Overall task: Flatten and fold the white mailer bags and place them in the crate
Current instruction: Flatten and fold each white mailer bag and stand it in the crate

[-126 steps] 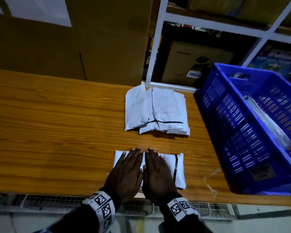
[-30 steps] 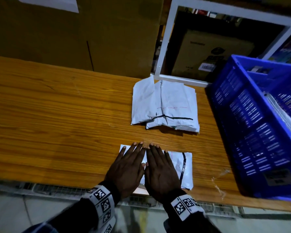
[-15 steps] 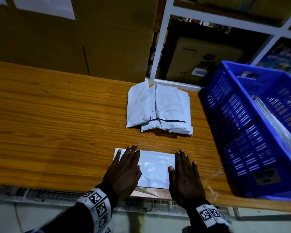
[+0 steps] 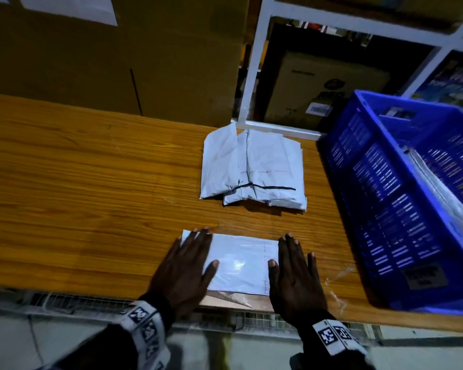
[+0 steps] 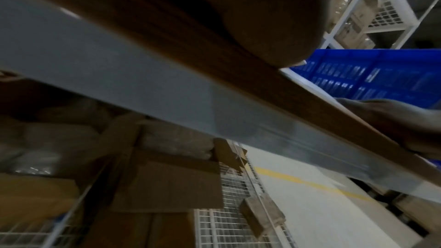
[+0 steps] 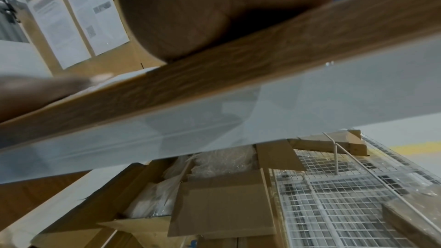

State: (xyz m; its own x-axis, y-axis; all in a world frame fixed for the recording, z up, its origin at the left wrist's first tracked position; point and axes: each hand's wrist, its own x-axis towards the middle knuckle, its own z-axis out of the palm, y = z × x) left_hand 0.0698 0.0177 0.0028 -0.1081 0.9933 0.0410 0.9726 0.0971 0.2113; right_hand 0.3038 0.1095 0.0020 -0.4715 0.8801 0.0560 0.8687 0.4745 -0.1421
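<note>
Two flat hands on one white mailer bag (image 4: 241,263) at near edge of wooden table (image 4: 91,196): left hand (image 4: 183,268) pressing left end, right hand (image 4: 296,276) right end, fingers straight, hands apart. Folded bag stack (image 4: 254,169) beyond; blue crate (image 4: 385,209) at right, cardboard boxes behind.
Left wrist: palm on table edge, crate (image 5: 381,78) beyond.
Right wrist: palm on table edge, boxes below.

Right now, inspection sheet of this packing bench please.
Surface: wooden bench, bare wood on the left.
Job's things: flat mailer bag at near edge; bag pile behind it; blue crate on the right, plastic bags inside.
Clutter: clear plastic scrap beside the crate.
Grippers: left hand and right hand lie flat at the bag's two ends.
Cables: nothing seen.
Surroundings: cardboard boxes, white shelf frame.
</note>
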